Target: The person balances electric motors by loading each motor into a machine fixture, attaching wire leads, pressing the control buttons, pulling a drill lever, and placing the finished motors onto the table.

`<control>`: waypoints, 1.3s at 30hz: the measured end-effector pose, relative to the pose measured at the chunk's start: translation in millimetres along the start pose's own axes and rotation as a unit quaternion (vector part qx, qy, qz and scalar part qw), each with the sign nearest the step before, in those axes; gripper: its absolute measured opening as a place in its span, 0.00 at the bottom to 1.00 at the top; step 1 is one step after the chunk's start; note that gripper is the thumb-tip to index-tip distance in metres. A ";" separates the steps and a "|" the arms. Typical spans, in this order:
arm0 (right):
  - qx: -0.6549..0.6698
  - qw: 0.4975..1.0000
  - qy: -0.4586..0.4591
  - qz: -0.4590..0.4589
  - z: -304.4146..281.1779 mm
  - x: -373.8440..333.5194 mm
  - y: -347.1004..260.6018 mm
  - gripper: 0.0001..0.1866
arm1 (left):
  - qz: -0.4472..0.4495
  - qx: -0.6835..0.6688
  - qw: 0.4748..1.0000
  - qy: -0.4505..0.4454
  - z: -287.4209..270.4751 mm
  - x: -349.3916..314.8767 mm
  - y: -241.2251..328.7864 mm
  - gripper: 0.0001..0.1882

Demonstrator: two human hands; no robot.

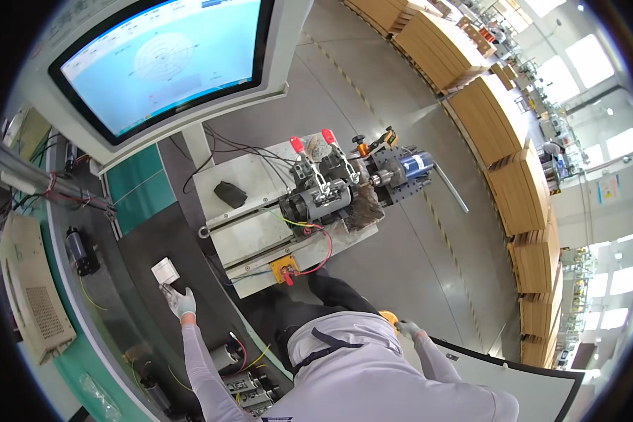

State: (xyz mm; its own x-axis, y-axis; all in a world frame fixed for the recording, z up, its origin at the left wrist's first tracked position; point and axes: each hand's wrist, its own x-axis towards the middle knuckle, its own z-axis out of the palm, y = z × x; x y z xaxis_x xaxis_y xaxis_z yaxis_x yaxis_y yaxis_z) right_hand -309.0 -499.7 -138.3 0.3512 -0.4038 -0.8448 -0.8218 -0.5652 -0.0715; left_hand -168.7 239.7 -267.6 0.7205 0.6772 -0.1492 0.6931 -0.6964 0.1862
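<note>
My left hand (180,302), in a pale glove, reaches over the dark mat with its fingers stretched out. Its fingertips touch the near edge of a small white square block (165,271). My right hand (408,328), also gloved, is at my right side with its fingers curled at the edge of a yellow rounded object (389,318); my body partly hides that object, and its kind does not show. Ahead, a grey cylindrical motor (327,202) lies clamped in a metal fixture under two red-handled toggle clamps (309,158). Yellow-green and red wires run from it to a yellow terminal block (284,269).
A large monitor (165,60) stands at the upper left. On the fixture plate lies a black lump (230,194); a blue motor (416,165) sits at its far right. More motors (250,387) stand near my left forearm. Stacked cartons (489,116) line the right side.
</note>
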 end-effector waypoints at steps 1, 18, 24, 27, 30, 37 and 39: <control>-0.040 0.998 -0.023 -0.038 -1.3 11.2 -10.9 0.22 | -0.009 0.000 1.000 0.002 -1.6 -7.9 -6.5 0.45; -0.123 0.916 -0.043 -0.379 -3.7 76.7 -203.6 0.20 | -0.009 -0.238 0.969 0.071 4.7 -181.7 79.4 0.26; -0.185 0.909 -0.109 -0.356 1.5 202.2 -35.1 0.20 | -0.033 -0.214 0.975 0.057 60.4 -266.7 103.5 0.24; -0.160 0.947 -0.145 -0.236 -10.1 186.1 -38.9 0.20 | -0.103 -0.293 0.950 -0.035 25.3 -282.1 111.9 0.20; -0.172 0.945 -0.161 -0.228 -8.7 182.7 -73.3 0.20 | -0.170 -0.254 0.949 -0.083 15.7 -281.1 91.4 0.21; -0.090 0.936 -0.160 -0.300 11.4 169.2 -202.5 0.20 | -0.186 -0.187 0.957 -0.117 41.0 -272.6 70.7 0.26; -0.073 0.925 -0.181 -0.326 19.8 153.9 -244.6 0.24 | -0.061 -0.127 0.983 -0.122 50.1 -274.4 73.2 0.30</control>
State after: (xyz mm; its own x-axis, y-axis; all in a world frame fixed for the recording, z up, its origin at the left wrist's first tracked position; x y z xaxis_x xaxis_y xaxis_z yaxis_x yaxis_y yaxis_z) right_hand -62.8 -409.3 -261.3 0.5563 0.3096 -0.7711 -0.4089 -0.7059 -0.5784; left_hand -314.5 -9.0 -261.7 0.6382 0.6531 -0.4076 0.7687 -0.5117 0.3837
